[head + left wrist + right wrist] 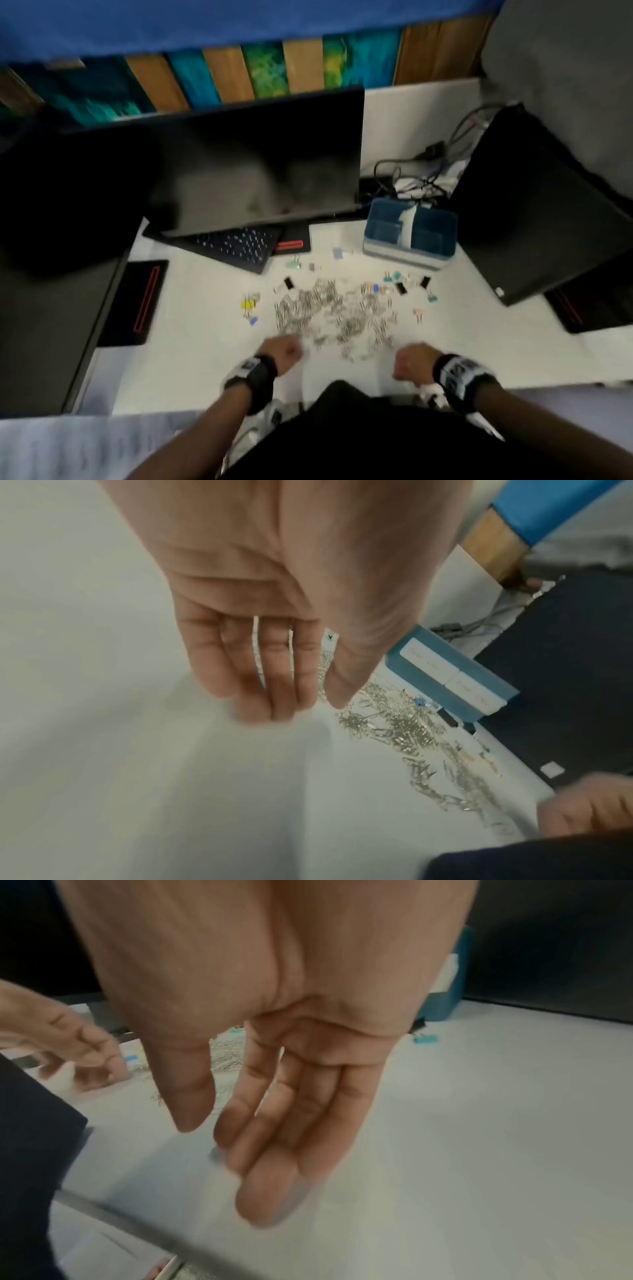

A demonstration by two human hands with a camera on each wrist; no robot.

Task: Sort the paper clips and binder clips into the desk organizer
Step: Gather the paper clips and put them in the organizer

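A wide heap of silver paper clips point(335, 308) point(404, 723) point(227, 1053) lies mid-desk. Coloured binder clips are scattered round it: yellow point(249, 304) on the left, black point(288, 283) at the back, teal point(432, 298) point(426, 1039) on the right. The blue desk organizer point(411, 236) point(455, 680) point(452, 988) stands behind the heap at the right. My left hand point(284, 349) point(301, 710) hovers at the heap's near left edge, fingers loose, holding nothing. Near the heap's right front corner my right hand point(411, 363) point(222, 1150) hangs relaxed and empty.
A dark screen point(257, 164) and a keyboard point(236, 246) fill the back left. A black box point(534, 212) stands at the right, with tangled cables point(411, 178) behind the organizer. A black pad with a red outline point(144, 301) lies at the left.
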